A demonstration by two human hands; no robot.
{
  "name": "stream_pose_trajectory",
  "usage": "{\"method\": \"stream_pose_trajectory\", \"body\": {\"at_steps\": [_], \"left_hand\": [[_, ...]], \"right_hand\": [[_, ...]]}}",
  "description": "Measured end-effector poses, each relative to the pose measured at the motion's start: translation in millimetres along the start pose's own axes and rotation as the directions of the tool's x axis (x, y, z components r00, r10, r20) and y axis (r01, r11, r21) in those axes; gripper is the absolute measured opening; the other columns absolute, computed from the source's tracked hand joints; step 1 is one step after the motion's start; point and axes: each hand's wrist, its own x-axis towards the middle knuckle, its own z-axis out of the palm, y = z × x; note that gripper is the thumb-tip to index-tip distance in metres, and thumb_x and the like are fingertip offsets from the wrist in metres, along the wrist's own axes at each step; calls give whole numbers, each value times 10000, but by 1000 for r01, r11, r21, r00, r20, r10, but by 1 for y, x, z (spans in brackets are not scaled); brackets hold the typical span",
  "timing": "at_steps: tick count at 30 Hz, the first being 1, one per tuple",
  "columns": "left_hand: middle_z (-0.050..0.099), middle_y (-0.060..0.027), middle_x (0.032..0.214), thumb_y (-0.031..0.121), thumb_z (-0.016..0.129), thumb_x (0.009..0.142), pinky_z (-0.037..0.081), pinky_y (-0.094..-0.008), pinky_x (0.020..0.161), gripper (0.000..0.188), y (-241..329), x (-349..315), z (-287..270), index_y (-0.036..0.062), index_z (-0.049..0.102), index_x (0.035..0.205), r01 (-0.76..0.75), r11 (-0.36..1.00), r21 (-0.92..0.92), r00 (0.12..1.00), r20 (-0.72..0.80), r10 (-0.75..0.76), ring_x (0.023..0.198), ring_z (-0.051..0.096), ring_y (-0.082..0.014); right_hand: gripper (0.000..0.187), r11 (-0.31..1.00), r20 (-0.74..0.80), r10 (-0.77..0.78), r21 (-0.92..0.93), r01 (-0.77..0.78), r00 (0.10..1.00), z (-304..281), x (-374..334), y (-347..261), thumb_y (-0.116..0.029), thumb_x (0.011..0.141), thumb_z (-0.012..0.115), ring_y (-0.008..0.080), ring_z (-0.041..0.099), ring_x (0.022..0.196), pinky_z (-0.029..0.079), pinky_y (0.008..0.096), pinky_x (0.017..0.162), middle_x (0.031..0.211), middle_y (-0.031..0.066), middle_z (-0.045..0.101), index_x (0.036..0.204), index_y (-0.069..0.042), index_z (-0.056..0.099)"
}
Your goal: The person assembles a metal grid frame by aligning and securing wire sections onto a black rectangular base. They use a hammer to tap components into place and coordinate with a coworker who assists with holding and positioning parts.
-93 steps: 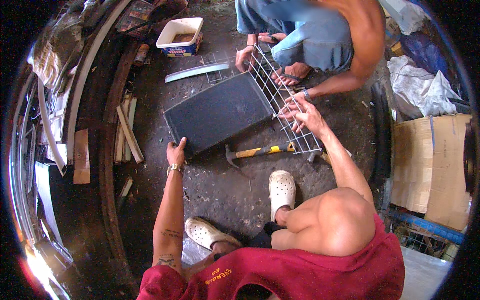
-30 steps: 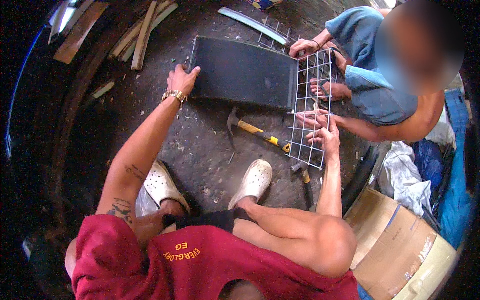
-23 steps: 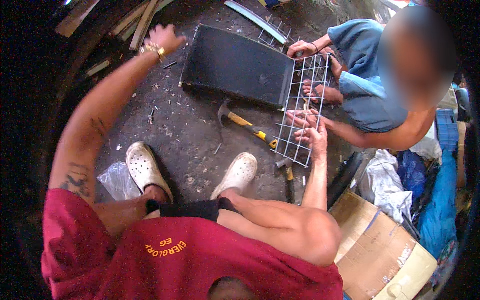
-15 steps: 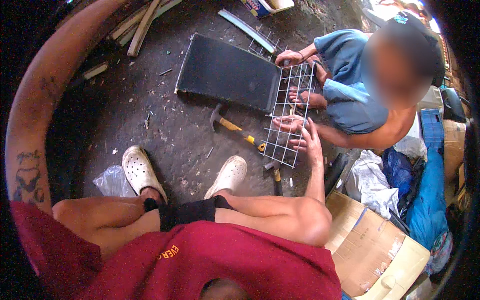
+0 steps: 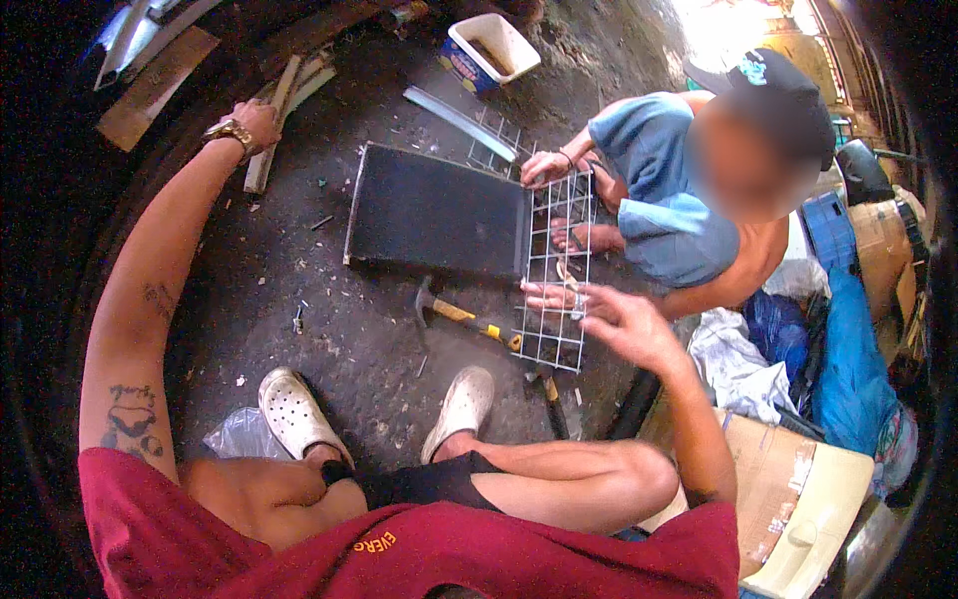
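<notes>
A: What's the left hand [image 5: 261, 122] gripping?

B: I can't tell. It sits on the wooden strips [image 5: 270, 145] at the upper left, but its fingers are hidden behind the wrist and wood.

A: And the right hand [image 5: 634, 331]?

B: It's open, fingers stretched toward the right edge of the wire grid [image 5: 582, 339]. Whether a fingertip touches the wire, I can't say.

A: So who has the grid?

B: The co-worker: their upper hand [image 5: 544, 168] is at its top corner, and their lower hand [image 5: 549, 298] is at the wires near the right hand.

A: What could go wrong there?

B: With the right hand not closed on it, the grid could swing or slip if the co-worker loosens, and fingers that close together could get pinched or scratched.

A: And the black panel [image 5: 439, 210]?

B: It's on the floor, left of the grid, just beside it. Neither of the person's hands is on it, so a bump from the grid could shift it.

A: The wood?

B: The strips lie close together; pulling one could drag another along, or leave a splinter in bare skin.

A: Anything near the feet?

B: The yellow-handled hammer [image 5: 464, 319] lies below the panel, ahead of the white clogs [image 5: 297, 411]. A step forward might catch it, and the smaller hammer [image 5: 551, 401] lies below the grid.
</notes>
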Motion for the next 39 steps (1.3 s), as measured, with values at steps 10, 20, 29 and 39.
{"method": "stream_pose_trajectory", "body": {"at_steps": [10, 20, 29, 39], "left_hand": [[540, -159, 1335, 343, 667, 855, 452, -490, 1026, 444, 29, -4, -35, 133, 615, 1242, 131, 987, -97, 991, -4, -132, 1275, 486, -351], [578, -178, 1268, 367, 687, 844, 457, -478, 1011, 456, 30, 14, 5, 94, 623, 1204, -16, 1000, 19, 999, 40, 15, 1204, 535, -374], [592, -201, 1202, 366, 688, 848, 480, -485, 934, 445, 10, -23, 12, 82, 609, 1181, -27, 1000, -12, 999, -38, 26, 1130, 555, -393], [596, -130, 1078, 242, 694, 825, 493, -451, 875, 305, 231, -68, -23, 89, 641, 1084, -720, 694, 4, 654, -329, 681, 1055, 569, -330]], "right_hand": [[492, 876, 333, 84, -474, 90, 939, 36, -33, -72, -394, 917, 585, 366, 638, 1027, 514, 456, 872, 1137, 194, 655, 1312, -103, 548], [416, 910, 474, -125, -296, 291, 872, 47, -32, -99, -389, 939, 560, 400, 637, 944, 505, 504, 811, 1035, 198, 649, 1183, -52, 569], [398, 948, 371, -240, -110, 299, 897, 39, -17, -41, -348, 938, 574, 355, 658, 973, 518, 468, 846, 1044, 189, 674, 1226, -74, 601], [340, 997, -392, 8, 77, 24, 920, 8, 159, 124, -295, 927, 570, 280, 686, 983, 524, 392, 869, 1040, 153, 708, 1154, -61, 669]]}}
